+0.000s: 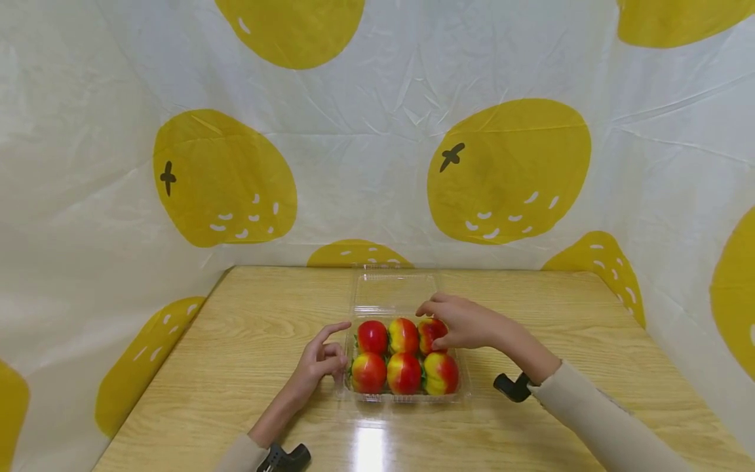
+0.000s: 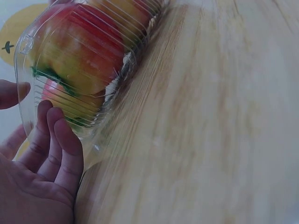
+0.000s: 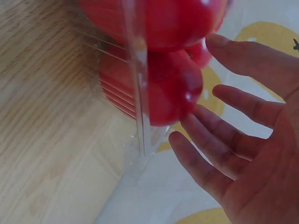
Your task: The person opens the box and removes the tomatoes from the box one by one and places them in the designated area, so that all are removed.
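Observation:
A clear plastic clamshell box (image 1: 466,387) lies on the table, its lid (image 1: 395,292) folded back behind it. Two rows of red-and-yellow, apple-like fruits (image 1: 404,372) with green leafy bits fill the base. My left hand (image 1: 315,360) is at the box's left side; its index finger reaches to the rim and the other fingers are loosely bent beside the ribbed wall. My right hand (image 1: 466,321) is over the back right fruit (image 1: 432,333), thumb at the near side and fingers spread at the far side. In the right wrist view, those fingers curve loosely beside the red fruit (image 3: 170,88).
The wooden table (image 1: 271,301) extends around the box on both sides. Behind it and along the sides hangs a white cloth (image 1: 366,177) printed with yellow fruit. Each wrist wears a black strap-on device (image 1: 512,388).

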`<state>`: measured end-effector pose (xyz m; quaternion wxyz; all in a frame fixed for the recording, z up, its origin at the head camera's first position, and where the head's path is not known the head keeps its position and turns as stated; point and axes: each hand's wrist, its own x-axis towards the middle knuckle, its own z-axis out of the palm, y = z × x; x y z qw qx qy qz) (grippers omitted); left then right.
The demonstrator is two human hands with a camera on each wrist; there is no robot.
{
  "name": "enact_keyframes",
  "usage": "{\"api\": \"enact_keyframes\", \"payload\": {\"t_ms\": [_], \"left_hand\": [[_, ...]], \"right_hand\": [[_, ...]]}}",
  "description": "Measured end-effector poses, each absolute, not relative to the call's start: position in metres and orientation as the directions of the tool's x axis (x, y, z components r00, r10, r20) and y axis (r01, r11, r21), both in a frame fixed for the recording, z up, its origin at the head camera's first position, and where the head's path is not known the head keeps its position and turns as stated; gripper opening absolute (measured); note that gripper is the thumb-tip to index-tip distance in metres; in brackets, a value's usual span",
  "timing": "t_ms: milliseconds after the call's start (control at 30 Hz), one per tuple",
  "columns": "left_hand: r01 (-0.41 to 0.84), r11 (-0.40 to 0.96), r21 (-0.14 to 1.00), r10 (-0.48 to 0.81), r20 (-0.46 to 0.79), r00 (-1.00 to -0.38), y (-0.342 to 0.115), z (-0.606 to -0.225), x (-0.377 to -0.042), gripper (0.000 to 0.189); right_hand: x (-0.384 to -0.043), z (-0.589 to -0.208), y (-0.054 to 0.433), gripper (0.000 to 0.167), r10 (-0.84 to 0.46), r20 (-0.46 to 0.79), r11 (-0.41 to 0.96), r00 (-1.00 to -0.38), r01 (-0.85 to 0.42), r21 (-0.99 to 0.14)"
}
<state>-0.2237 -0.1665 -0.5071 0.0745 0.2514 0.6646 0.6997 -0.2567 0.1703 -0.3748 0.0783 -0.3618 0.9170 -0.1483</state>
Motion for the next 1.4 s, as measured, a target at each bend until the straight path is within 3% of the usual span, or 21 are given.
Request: {"api": "enact_keyframes", "payload": {"t_ms": [367,1067,1400], "left_hand": [[0.215,-0.109,0.97,0.437,0.241,-0.866,-0.167,-0.507,-0.224,0.064],[0.207,-0.096,0.974,0.431,0.228,-0.873,-0.166,-0.507,-0.223,0.063],[0.207,-0.1,0.973,0.432,0.23,-0.872,-0.167,-0.508,-0.224,0.063]], "right_hand": [[-0.261,-0.382,0.161,0.041,-0.674,-0.047,0.716,-0.738,-0.635,-0.291],[-0.273,-0.388,0.165,0.049,-0.71,-0.056,0.683,-0.702,-0.666,-0.3],[-0.276,-0.387,0.164,0.043,-0.707,-0.07,0.684,-0.704,-0.655,-0.32]]}}
